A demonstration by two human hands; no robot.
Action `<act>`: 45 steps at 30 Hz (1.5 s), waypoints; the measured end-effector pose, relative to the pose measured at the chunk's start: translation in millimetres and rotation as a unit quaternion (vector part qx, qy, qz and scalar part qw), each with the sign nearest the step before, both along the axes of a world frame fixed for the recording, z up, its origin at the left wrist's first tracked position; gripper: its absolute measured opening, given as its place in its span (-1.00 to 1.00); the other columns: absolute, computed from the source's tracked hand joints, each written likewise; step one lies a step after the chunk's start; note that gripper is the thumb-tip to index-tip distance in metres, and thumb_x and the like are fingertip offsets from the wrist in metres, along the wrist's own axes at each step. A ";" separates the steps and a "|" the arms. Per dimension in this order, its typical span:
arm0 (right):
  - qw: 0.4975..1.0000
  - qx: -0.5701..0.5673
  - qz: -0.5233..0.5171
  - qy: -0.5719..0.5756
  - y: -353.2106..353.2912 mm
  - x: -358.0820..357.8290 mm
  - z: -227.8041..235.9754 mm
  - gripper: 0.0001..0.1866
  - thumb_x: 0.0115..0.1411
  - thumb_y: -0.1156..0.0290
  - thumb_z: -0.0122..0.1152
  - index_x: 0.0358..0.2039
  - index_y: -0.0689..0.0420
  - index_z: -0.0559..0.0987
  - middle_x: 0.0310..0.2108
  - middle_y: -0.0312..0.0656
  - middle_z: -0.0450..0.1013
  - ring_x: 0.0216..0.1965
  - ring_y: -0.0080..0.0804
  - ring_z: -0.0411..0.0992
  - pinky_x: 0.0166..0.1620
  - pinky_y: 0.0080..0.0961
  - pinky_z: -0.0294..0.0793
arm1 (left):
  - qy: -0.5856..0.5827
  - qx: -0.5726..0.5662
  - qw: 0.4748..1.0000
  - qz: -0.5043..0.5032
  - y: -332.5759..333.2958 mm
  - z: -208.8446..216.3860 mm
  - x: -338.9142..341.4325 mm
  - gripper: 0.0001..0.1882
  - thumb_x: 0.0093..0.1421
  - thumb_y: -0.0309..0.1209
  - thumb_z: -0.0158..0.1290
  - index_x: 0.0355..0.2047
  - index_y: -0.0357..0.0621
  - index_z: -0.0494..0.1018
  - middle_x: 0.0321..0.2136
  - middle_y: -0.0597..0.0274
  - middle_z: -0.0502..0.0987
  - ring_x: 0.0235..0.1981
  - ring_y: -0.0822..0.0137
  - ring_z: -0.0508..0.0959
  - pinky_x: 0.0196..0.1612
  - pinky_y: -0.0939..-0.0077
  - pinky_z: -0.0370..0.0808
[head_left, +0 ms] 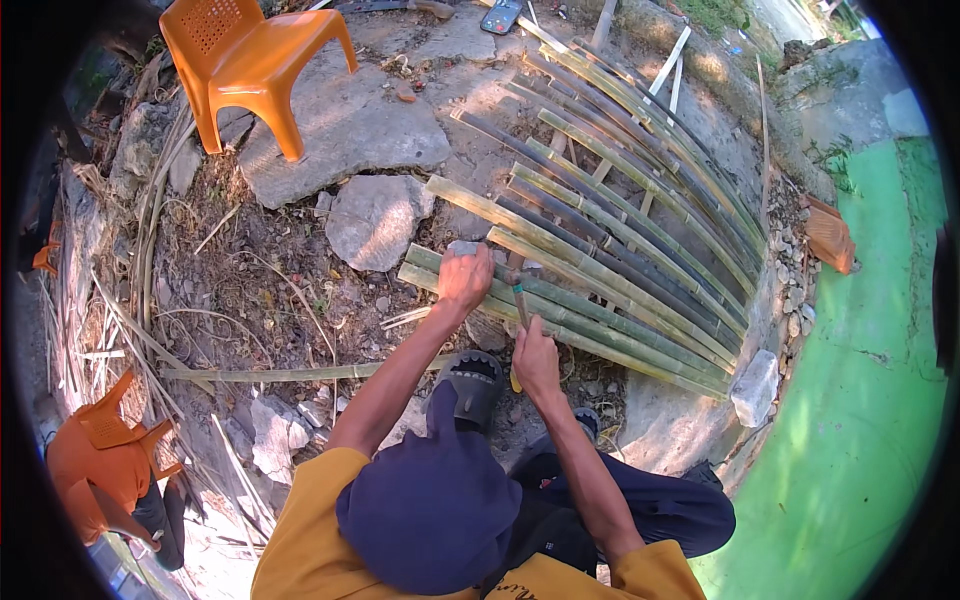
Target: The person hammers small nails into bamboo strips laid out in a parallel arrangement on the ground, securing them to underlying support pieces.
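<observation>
Split bamboo slats (620,327) lie side by side in a fan over crosspieces on the ground before me. My left hand (467,277) is closed and rests on the near slats, close to their left ends; what its fingers pinch, if anything, is hidden. My right hand (536,355) is wrapped round the handle of a hammer (520,303), which has a teal band and a yellow butt. The dark hammer head is over the slats, just right of my left hand. Whether it touches them I cannot tell.
An orange plastic chair (235,70) stands at the far left on broken concrete. A knife (395,7) and a phone (501,16) lie at the back. Stones (755,388) edge a green surface (830,430) at right. A person in orange (105,455) is at left, near loose bamboo strips.
</observation>
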State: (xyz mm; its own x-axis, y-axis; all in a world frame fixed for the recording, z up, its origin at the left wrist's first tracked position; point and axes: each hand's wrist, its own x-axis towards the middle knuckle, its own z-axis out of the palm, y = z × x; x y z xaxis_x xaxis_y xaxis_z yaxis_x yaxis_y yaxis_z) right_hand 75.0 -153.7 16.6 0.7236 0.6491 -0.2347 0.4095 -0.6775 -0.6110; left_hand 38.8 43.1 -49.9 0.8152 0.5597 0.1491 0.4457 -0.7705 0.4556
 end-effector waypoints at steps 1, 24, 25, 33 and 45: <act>1.000 -0.014 -0.005 0.006 0.3 -2.0 0.3 -0.77 0.47 0.29 0.00 -0.11 0.22 0.33 -0.58 0.28 0.47 -0.45 0.40 0.50 -0.41 0.30 0.41 | -0.002 -0.003 1.000 0.001 -2.8 -1.0 -2.5 -0.79 0.39 -0.32 -0.02 -0.38 -0.13 0.42 -0.66 -0.02 0.56 -0.61 -0.10 0.59 -0.30 0.00 0.50; 0.998 0.053 -0.020 -0.017 1.2 -3.9 12.5 -0.72 0.49 0.23 -0.01 -0.14 0.23 0.38 -0.51 0.31 0.49 -0.40 0.39 0.51 -0.41 0.23 0.35 | 0.005 -0.003 1.000 -0.015 0.2 -1.5 7.0 -0.79 0.37 -0.29 0.00 -0.36 -0.13 0.43 -0.67 -0.03 0.56 -0.56 -0.07 0.61 -0.32 0.01 0.51; 0.998 -0.056 -0.002 -0.007 4.6 -3.8 9.9 -0.72 0.49 0.23 -0.02 -0.12 0.24 0.39 -0.50 0.32 0.49 -0.39 0.40 0.51 -0.41 0.22 0.35 | 0.004 0.002 1.000 -0.014 2.7 -4.7 4.7 -0.79 0.37 -0.29 0.00 -0.36 -0.13 0.43 -0.67 -0.03 0.56 -0.56 -0.07 0.61 -0.32 0.01 0.51; 0.982 0.089 -0.144 0.080 -21.1 -2.9 13.9 -0.64 0.51 0.22 -0.06 -0.25 0.32 0.43 -0.61 0.26 0.40 -0.51 0.32 0.46 -0.43 0.05 0.33 | -0.115 0.024 0.993 -0.027 7.2 25.9 3.3 -0.87 0.28 -0.38 0.12 -0.30 -0.19 0.45 -0.63 0.05 0.52 -0.61 -0.02 0.53 -0.37 0.08 0.49; 0.969 0.125 -0.183 0.105 -51.8 13.9 16.4 -0.59 0.53 0.11 -0.06 -0.24 0.23 0.50 -0.65 -0.17 0.39 -0.60 -0.34 0.42 -0.48 -0.29 0.35 | -0.078 -0.673 0.707 0.200 -60.9 10.2 -68.4 -0.39 0.29 -0.07 0.30 0.02 -0.47 0.51 -0.15 0.04 0.63 -0.23 0.39 0.65 -0.24 0.50 0.67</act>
